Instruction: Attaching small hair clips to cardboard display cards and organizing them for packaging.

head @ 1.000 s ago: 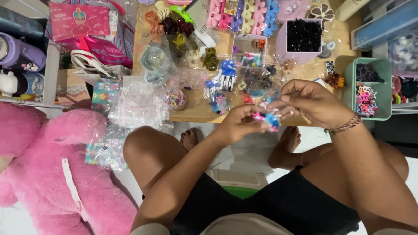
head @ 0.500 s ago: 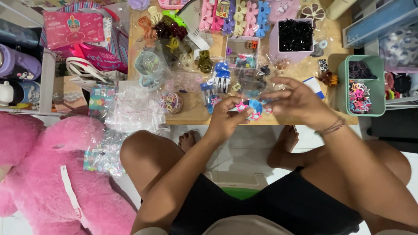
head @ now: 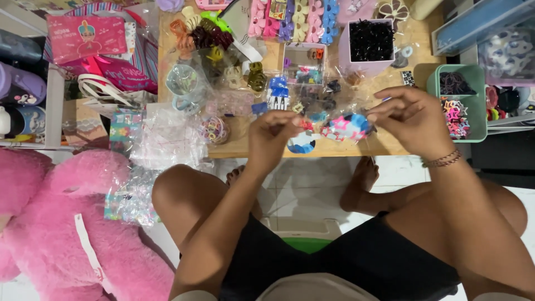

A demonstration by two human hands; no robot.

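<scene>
- The pink plush [head: 61, 223] fills the lower left, beside the person's knee, just as it did a second ago.
- The wooden table [head: 262, 146] carries everything else; its near edge runs just under both hands.
- A heap of clear bags [head: 167, 136] spills over the table's near left corner.
- The pink box [head: 365, 44] of small black pieces stands at the far right of the table, and a green tray [head: 454, 106] of hair ties hangs off its right edge.
- A row of pink and blue clips [head: 292, 19] lines the far edge.
- The right hand [head: 412, 120] is over the near edge toward the right; its fingers are pinched narrow on the crinkly wrap around a blue-and-pink clip [head: 345, 128].
- The left hand [head: 273, 136] is over the near edge at the middle, fingers closed narrow on the other end of that wrap.
- The clip hangs between the two hands, just above the table's near edge.
- A second ago the hands were almost touching around the clip; now they are apart, with the wrap stretched between them, so I judge the packet is being pulled open or smoothed out.
</scene>
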